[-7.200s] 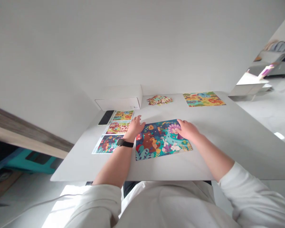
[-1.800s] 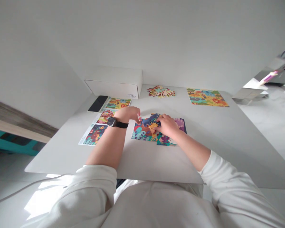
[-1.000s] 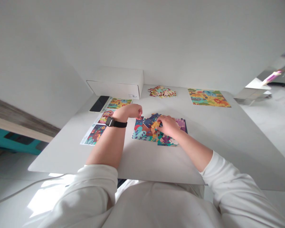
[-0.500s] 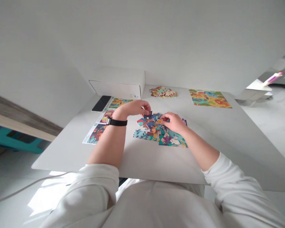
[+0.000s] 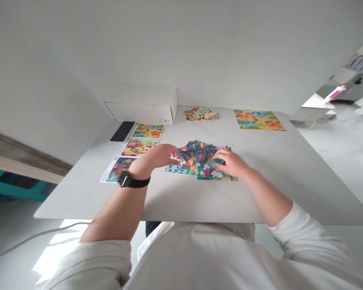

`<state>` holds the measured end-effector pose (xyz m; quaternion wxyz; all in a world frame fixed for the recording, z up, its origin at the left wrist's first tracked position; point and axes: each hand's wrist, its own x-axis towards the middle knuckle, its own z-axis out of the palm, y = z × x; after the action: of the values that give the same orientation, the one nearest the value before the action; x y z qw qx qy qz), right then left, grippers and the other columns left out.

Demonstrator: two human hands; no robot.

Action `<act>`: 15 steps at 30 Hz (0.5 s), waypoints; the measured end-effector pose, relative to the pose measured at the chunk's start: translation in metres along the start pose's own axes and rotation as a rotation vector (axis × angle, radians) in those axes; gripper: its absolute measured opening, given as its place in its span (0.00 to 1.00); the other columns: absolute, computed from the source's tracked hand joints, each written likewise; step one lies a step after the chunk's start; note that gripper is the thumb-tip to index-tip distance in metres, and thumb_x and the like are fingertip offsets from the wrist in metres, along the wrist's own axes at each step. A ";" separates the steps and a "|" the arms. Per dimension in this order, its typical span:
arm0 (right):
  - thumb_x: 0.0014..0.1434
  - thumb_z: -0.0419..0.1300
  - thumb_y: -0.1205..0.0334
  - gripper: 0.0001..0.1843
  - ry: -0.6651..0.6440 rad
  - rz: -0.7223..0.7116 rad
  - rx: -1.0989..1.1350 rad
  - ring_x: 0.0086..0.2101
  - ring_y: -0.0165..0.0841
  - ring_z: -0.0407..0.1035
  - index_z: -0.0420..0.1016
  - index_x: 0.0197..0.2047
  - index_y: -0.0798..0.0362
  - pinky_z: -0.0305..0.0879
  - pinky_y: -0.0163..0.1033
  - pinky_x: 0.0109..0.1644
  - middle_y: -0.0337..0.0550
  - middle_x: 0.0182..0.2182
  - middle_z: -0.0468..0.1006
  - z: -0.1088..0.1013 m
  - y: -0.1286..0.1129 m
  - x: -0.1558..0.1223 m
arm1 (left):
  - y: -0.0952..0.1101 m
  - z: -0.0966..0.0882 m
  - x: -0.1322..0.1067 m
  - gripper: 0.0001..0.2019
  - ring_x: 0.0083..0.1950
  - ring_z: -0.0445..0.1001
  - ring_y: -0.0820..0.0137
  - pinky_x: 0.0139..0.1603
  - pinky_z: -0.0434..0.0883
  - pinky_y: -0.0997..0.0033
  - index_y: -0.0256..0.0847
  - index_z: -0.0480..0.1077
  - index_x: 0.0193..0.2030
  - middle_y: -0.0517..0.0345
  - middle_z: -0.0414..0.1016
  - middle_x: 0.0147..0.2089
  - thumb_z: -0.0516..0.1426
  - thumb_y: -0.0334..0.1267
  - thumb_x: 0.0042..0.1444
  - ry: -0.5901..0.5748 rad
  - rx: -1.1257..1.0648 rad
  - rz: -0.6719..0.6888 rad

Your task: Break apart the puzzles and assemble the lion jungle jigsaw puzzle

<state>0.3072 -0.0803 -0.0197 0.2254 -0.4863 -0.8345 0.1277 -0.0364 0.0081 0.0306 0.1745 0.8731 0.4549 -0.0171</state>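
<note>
While both hands work over the middle of the white counter (image 5: pixel 269 193), a heap of overlapping jigsaw pieces (image 5: pixel 198 152) lies on top of a colourful animal jigsaw puzzle (image 5: pixel 178 169), whose leaf and rabbit sections show at the lower edge. The left hand (image 5: pixel 165 156), with a black-strapped smartwatch (image 5: pixel 125 181) on its wrist, has a narrow grip, its fingers curled at the heap's left side; whether it holds a piece cannot be determined. The right hand (image 5: pixel 231 163) has a wider grip, its fingers curved down over the heap's lower right side, and no lifted piece is visible. Positioned on either side, the hands appear placed to contain and sort the heap. Three printed picture sheets (image 5: pixel 138 147) run in a column at the counter's left, just beside a black smartphone (image 5: pixel 122 131), apparently kept in sight for reference. A white cardboard box (image 5: pixel 142 105), a small pile of loose puzzle pieces (image 5: pixel 201 114) and a second assembled puzzle (image 5: pixel 258 120) stand along the far edge, seemingly set back from the hands.
</note>
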 end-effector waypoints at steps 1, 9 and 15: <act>0.67 0.68 0.55 0.10 -0.009 0.039 0.009 0.52 0.43 0.76 0.85 0.50 0.46 0.70 0.49 0.61 0.48 0.50 0.82 -0.004 0.001 -0.008 | 0.000 0.007 -0.006 0.22 0.51 0.82 0.59 0.50 0.73 0.68 0.47 0.80 0.55 0.53 0.83 0.53 0.66 0.54 0.57 0.012 0.026 -0.012; 0.67 0.64 0.53 0.11 0.022 0.149 0.099 0.53 0.44 0.77 0.85 0.48 0.46 0.71 0.50 0.62 0.49 0.49 0.84 -0.011 0.003 -0.043 | 0.005 0.037 -0.022 0.22 0.58 0.79 0.53 0.61 0.72 0.62 0.44 0.77 0.56 0.44 0.78 0.58 0.68 0.48 0.57 0.052 0.187 -0.003; 0.68 0.62 0.55 0.12 0.064 0.129 0.086 0.53 0.43 0.77 0.84 0.50 0.46 0.70 0.49 0.62 0.47 0.50 0.84 -0.001 -0.011 -0.034 | 0.013 0.030 -0.023 0.23 0.54 0.81 0.53 0.53 0.73 0.64 0.42 0.74 0.54 0.46 0.81 0.54 0.70 0.43 0.52 0.024 0.131 -0.016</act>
<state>0.3136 -0.1155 -0.0225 0.2637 -0.5330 -0.7875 0.1621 -0.0361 -0.0265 0.0108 0.1114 0.8791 0.4618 -0.0380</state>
